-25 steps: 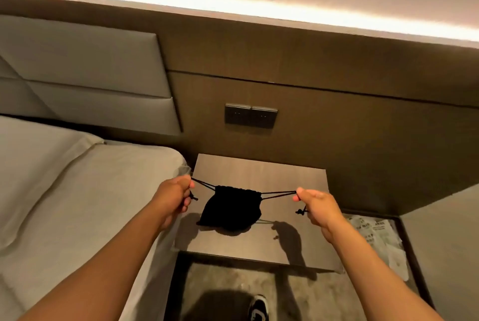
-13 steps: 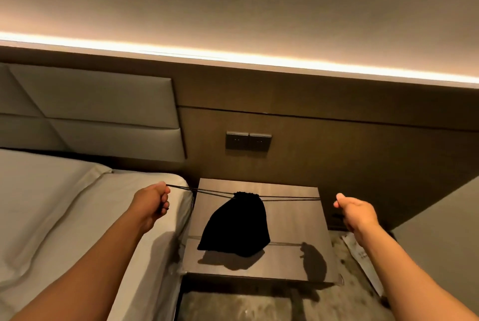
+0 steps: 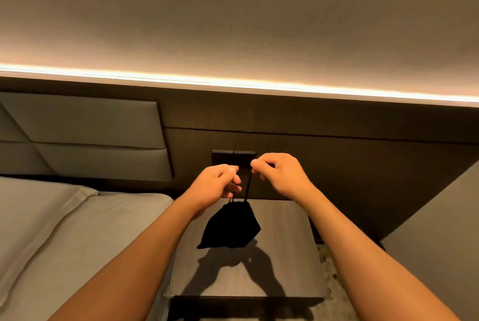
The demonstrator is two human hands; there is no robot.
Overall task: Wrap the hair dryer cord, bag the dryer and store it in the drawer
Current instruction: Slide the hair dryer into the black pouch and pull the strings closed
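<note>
Above the bedside worktop, both hands are raised close together, pinching the thin black drawstrings. Black bag hangs from them, neck cinched, bottom corner just above or brushing the worktop; cannot tell which. Dryer itself not visible, judged to be inside the bag.

Left hand: fingers closed on the strings just above the bag neck. Right hand: thumb and forefinger pinched shut on a string a little higher, in front of the wall switch.

Step in hand, as I judge it: closing or knotting the strings; storing comes after. No drawer visible.

Risks:
- Whole weight rides on two fingertip pinches. If either slips while the strings are re-gripped, the bag drops onto the worktop and could roll off its near edge to the floor.
- Hanging bag is tilted and can swing; a quick move sends it toward the bed at left.
- Loose knot lets the neck reopen when the bag is carried.
- Strings are thin and dark against the dark panel, easy to mis-grab.
</note>
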